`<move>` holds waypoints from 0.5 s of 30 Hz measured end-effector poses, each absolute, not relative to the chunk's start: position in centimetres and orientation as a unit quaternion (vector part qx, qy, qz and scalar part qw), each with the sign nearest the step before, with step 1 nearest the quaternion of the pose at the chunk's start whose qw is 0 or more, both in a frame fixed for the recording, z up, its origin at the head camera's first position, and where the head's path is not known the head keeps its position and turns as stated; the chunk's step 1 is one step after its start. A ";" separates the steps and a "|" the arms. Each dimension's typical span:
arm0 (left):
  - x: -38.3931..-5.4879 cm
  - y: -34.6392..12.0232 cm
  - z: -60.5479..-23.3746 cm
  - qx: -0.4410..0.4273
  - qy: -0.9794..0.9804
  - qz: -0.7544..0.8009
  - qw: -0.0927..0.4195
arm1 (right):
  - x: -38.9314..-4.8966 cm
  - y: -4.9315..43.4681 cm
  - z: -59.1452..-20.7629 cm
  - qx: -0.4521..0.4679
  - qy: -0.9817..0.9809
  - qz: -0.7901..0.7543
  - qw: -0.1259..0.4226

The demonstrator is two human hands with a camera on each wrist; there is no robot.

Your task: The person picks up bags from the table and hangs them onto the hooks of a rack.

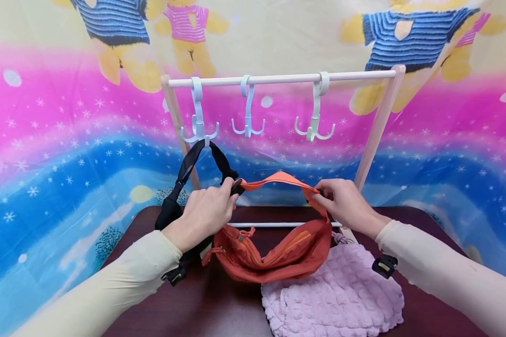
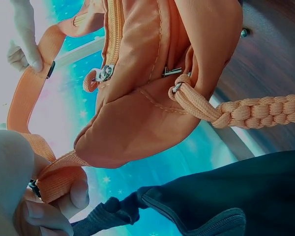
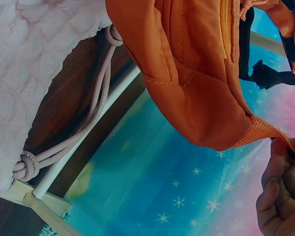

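Note:
An orange waist bag (image 1: 274,262) hangs by its strap (image 1: 278,178) between both hands, above the table. My left hand (image 1: 208,210) pinches the strap near its black buckle, on the bag's left side. On the right, my right hand (image 1: 346,203) pinches the strap between thumb and fingers. Two zippers with cord pulls show on the bag in the head view. Close behind the left hand, a black bag (image 1: 168,210) hangs by its strap from the leftmost hook (image 1: 200,124). A pink quilted bag (image 1: 333,295) lies on the table below the orange bag's right end.
A rack with a white bar (image 1: 278,78) and wooden posts (image 1: 377,126) stands at the back of the dark table (image 1: 202,299). Two more hooks, a middle one (image 1: 248,112) and a right one (image 1: 316,112), hang from the bar. A patterned cloth (image 1: 67,187) covers the wall behind.

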State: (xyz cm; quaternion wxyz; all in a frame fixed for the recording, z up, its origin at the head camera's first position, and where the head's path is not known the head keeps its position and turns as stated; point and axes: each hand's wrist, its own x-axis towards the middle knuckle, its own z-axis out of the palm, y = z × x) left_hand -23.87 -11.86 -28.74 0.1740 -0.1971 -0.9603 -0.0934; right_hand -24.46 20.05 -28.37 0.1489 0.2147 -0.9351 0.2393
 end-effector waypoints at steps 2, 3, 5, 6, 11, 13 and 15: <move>-23.8 -11.8 -28.7 -0.200 -0.959 -0.092 0.177 | -24.4 20.1 -28.3 0.216 -0.935 0.239 0.151; -23.8 -11.8 -28.6 -0.201 -0.959 -0.090 0.179 | -24.4 20.2 -28.3 0.216 -0.934 0.239 0.153; -23.8 -11.7 -28.5 -0.202 -0.958 -0.089 0.181 | -24.4 20.2 -28.2 0.220 -0.933 0.239 0.157; -23.8 -11.7 -28.5 -0.202 -0.958 -0.089 0.181 | -24.4 20.3 -28.2 0.221 -0.932 0.239 0.158; -23.9 -11.7 -28.2 -0.202 -0.958 -0.088 0.186 | -24.4 20.3 -28.2 0.232 -0.929 0.239 0.163; -24.0 -11.7 -28.2 -0.205 -0.956 -0.089 0.191 | -24.5 20.3 -28.1 0.234 -0.928 0.238 0.166; -24.0 -11.7 -28.1 -0.206 -0.955 -0.089 0.195 | -24.5 20.3 -28.0 0.235 -0.928 0.236 0.169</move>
